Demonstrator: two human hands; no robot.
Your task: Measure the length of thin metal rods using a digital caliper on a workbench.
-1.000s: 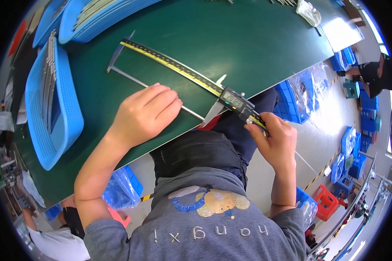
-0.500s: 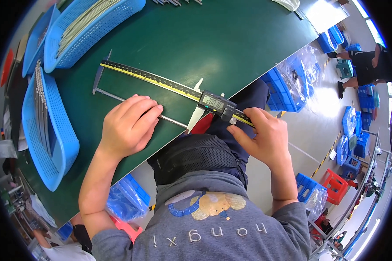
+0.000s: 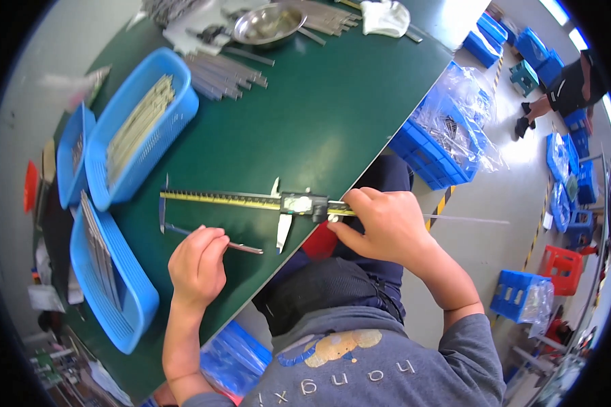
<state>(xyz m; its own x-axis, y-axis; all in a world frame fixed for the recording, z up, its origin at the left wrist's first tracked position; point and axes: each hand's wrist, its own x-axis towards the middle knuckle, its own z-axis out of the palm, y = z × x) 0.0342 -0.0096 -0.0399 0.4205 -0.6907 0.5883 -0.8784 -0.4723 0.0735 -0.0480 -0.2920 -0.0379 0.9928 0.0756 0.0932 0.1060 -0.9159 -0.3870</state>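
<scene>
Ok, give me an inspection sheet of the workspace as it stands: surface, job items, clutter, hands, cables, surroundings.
Surface: dark green, smooth tabletop, glossy with reflections.
Job items: thin silver metal rod; black-and-yellow digital caliper, jaws open, the sliding one apart from the rod's near end. Display unreadable.
Clutter: three light-blue plastic baskets holding rods or strips; loose silver metal rods; round shiny metal bowl; crumpled white cloth item.
Hands: left hand holds the rod; right hand holds the caliper's right end.
Cables: nothing seen.
Surroundings: blue plastic crates, red plastic stool, another person at right.
</scene>
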